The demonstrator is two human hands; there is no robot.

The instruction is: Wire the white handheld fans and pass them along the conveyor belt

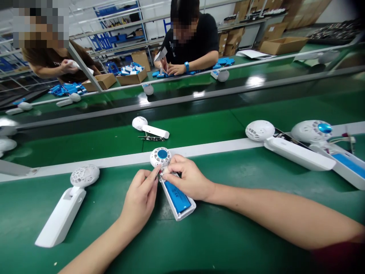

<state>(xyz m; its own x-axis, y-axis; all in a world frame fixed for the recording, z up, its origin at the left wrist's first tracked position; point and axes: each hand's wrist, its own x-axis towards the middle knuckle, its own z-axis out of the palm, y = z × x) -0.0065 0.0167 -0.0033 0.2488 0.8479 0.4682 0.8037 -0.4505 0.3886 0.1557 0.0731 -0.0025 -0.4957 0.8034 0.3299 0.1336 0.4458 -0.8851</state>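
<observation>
Pinching small, half-hidden parts, my left fingers and right fingers sit close together at the neck of an uncovered white fan. Its blue battery fills the handle, over the green table.

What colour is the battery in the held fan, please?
The battery is blue, shown best in the head view.

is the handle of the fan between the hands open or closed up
Open: the blue battery lies exposed in the white handle, with no cover over the part that shows below the right hand.
</observation>
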